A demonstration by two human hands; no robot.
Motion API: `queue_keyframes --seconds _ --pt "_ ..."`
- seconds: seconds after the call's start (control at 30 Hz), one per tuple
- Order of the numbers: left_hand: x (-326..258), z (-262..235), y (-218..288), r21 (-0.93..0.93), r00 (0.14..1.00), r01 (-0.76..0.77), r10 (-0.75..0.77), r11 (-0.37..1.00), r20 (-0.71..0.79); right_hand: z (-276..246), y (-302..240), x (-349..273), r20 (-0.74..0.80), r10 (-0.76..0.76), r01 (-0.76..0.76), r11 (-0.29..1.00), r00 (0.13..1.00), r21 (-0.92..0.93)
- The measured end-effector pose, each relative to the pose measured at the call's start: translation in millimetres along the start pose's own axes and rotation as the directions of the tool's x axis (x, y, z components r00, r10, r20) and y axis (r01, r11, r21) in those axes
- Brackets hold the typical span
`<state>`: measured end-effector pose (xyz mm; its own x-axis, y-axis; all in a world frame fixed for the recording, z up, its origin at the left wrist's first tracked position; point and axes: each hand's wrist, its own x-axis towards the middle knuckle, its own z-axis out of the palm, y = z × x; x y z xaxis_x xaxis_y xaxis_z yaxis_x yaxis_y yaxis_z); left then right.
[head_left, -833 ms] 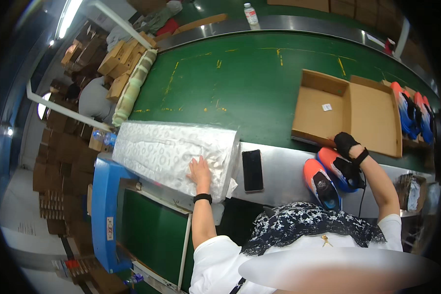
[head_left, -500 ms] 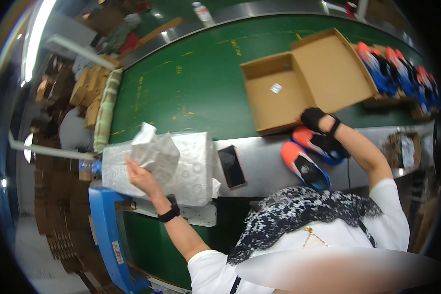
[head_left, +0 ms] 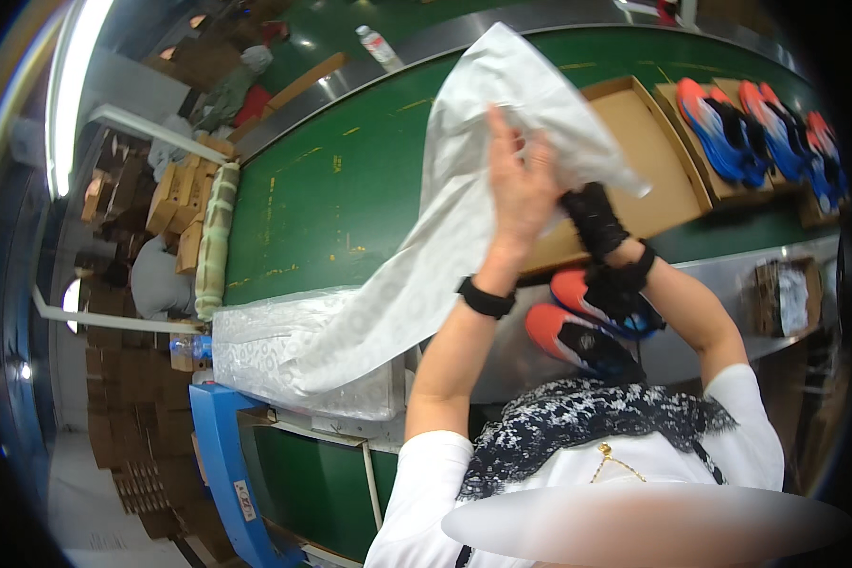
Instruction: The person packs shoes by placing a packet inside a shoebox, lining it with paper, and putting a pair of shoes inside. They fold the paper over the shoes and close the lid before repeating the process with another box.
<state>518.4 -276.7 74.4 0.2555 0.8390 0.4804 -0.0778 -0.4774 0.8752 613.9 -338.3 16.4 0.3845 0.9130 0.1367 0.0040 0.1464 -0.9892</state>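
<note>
A large sheet of white wrapping paper (head_left: pixel 473 123) trails from a plastic-covered stack of the same paper (head_left: pixel 256 346) up over the open cardboard shoe box (head_left: pixel 648 151). My bare left hand (head_left: pixel 523 185) is closed on the sheet above the box, wearing a black wristband. My right hand (head_left: pixel 596 222), in a black glove, is beside it at the box's near side; its fingertips are dark and partly behind the paper. Just below it, a pair of orange, black and blue sports shoes (head_left: pixel 577 336) rests on the metal ledge. The paper hides the left part of the box.
More shoes in the same colours (head_left: pixel 724 133) stand on cardboard boxes at the right of the green table (head_left: pixel 293 218). A small carton (head_left: pixel 788 295) sits on the ledge at the right. A bottle (head_left: pixel 379 47) stands at the far edge. A blue frame (head_left: pixel 222 464) rises at lower left.
My left hand has swung up and right from the stack, drawing the paper across the box. My right hand has shifted slightly left. The phone on the ledge is now covered.
</note>
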Motion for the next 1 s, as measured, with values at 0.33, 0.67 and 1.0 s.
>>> queue_keyframes --seconds 0.33,0.67,1.0 --pt "-73 -52 -58 0.885 0.905 -0.203 -0.264 0.418 0.332 -283 26 44 -0.567 -0.219 0.002 0.934 0.794 -0.357" --pt "-88 -152 -205 0.481 0.768 0.625 -0.595 0.615 -0.237 -452 40 -23 -0.638 -0.371 -0.132 0.79 0.675 -0.599" --pt "-55 -109 -182 -0.096 0.593 0.799 -0.804 0.594 -0.042 -207 2 -106 -0.522 -0.361 -0.249 0.584 0.772 -0.772"
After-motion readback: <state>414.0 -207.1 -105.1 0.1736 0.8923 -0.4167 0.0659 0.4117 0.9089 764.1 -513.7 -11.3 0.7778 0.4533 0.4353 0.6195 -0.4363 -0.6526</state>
